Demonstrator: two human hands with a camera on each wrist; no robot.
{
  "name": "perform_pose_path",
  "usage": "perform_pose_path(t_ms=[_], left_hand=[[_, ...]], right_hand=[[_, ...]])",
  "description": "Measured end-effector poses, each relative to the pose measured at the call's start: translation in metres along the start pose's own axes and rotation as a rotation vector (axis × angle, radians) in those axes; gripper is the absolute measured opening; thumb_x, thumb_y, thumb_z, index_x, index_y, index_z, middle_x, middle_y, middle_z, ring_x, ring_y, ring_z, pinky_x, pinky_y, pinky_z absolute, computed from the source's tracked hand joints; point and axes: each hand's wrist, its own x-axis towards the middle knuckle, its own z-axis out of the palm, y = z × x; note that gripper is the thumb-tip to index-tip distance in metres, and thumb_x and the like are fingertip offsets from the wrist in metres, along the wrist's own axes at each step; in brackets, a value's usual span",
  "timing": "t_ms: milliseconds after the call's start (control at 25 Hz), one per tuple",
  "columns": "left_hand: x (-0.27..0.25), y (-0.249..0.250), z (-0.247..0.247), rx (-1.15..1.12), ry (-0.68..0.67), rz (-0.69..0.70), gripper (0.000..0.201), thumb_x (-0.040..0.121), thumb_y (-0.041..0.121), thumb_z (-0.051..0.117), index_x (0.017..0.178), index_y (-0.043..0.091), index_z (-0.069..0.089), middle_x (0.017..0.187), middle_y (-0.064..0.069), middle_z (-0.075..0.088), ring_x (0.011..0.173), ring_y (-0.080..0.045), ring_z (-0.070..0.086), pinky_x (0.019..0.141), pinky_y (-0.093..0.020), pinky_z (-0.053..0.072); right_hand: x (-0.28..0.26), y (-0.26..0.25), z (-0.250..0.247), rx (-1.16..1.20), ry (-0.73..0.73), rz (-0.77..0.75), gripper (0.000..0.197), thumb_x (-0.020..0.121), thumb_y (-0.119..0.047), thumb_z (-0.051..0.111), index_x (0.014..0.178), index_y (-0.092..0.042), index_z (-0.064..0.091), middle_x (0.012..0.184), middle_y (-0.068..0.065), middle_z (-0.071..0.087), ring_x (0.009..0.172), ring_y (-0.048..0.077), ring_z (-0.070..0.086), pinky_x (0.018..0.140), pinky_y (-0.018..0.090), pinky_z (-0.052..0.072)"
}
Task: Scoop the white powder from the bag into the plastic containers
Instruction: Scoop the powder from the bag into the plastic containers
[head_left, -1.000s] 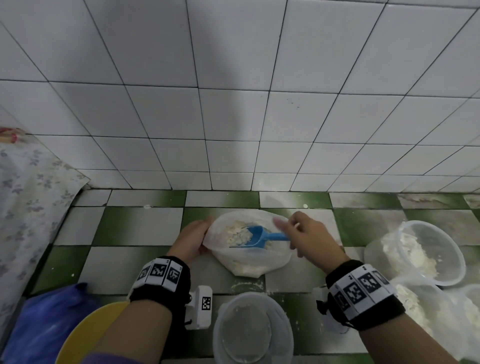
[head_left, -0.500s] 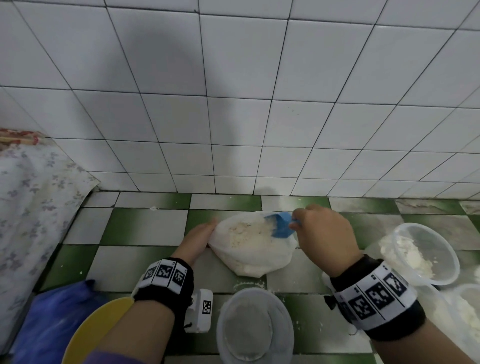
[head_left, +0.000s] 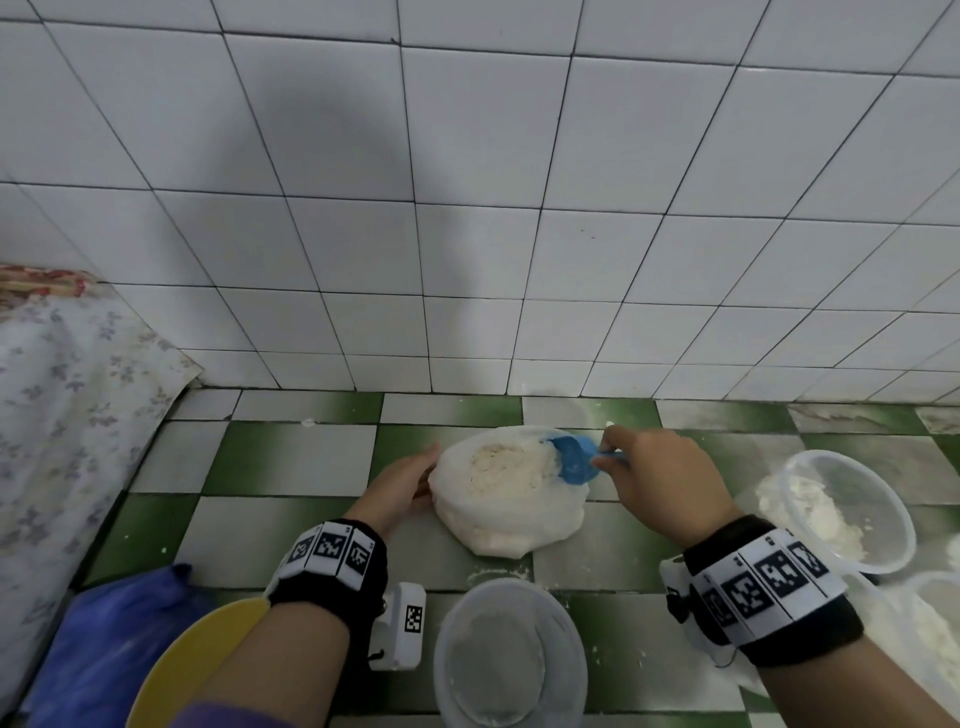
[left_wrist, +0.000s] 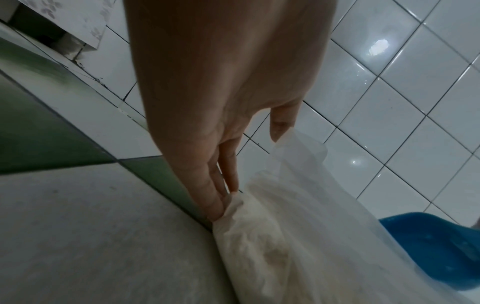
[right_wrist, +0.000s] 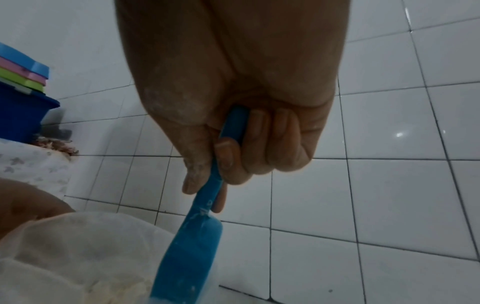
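The bag (head_left: 506, 499) of powder (head_left: 506, 462) sits on the tiled floor (head_left: 291, 457). Right hand (head_left: 662, 475) fingers (right_wrist: 259, 144) grasp the scoop (head_left: 574, 460) at its mouth; left hand (head_left: 400, 488) fingers (left_wrist: 221, 181) pinch its edge.

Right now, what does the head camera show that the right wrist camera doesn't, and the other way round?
Only the head view shows the left hand holding the bag's edge, the empty clear container nearest the person, a container with powder on the right, and the yellow bowl.
Only the right wrist view shows the right hand's fingers curled round the scoop's handle, flour dust on the thumb, and stacked coloured lids on a blue bin at far left.
Both show the right hand, the blue scoop at the bag of white powder, and the white wall tiles.
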Motion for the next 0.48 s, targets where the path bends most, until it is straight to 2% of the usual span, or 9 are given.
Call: perform_pose_path(t_ms=[160, 240, 360, 480], left_hand=[[0.001, -0.002, -0.001, -0.053, 0.003, 0.018, 0.04, 0.1, 0.033, 0.046, 0.113, 0.001, 0.067, 0.108, -0.013, 0.07, 0.097, -0.022, 0.064, 0.092, -0.034, 0.049], [0.002, -0.004, -0.002, -0.06, 0.006, 0.017, 0.04, 0.1, 0.034, 0.048, 0.114, 0.001, 0.067, 0.11, -0.013, 0.07, 0.1, -0.023, 0.065, 0.093, -0.034, 0.049], [0.003, -0.005, -0.001, -0.054, 0.012, 0.013, 0.04, 0.099, 0.033, 0.049, 0.114, 0.0, 0.067, 0.111, -0.014, 0.07, 0.106, -0.027, 0.064, 0.096, -0.036, 0.049], [0.002, -0.005, -0.001, -0.059, 0.005, 0.009, 0.04, 0.1, 0.032, 0.048, 0.115, -0.001, 0.066, 0.111, -0.015, 0.069, 0.103, -0.026, 0.064, 0.092, -0.035, 0.05]], right_hand=[[0.001, -0.006, -0.003, 0.023, 0.041, -0.06, 0.018, 0.094, -0.035, 0.052, 0.095, -0.02, 0.061, 0.08, 0.002, 0.064, 0.072, 0.023, 0.058, 0.058, 0.028, 0.037], [0.003, -0.01, -0.001, 0.0, 0.005, -0.08, 0.018, 0.095, -0.035, 0.05, 0.097, -0.02, 0.06, 0.086, 0.001, 0.065, 0.076, 0.022, 0.059, 0.06, 0.028, 0.039], [0.005, -0.018, 0.007, -0.089, -0.085, -0.103, 0.018, 0.096, -0.034, 0.046, 0.098, -0.02, 0.056, 0.087, 0.001, 0.063, 0.079, 0.023, 0.059, 0.067, 0.031, 0.049], [0.014, -0.019, 0.013, -0.079, -0.139, -0.109, 0.017, 0.095, -0.034, 0.049, 0.095, -0.019, 0.058, 0.086, 0.003, 0.063, 0.079, 0.023, 0.06, 0.07, 0.033, 0.051]])
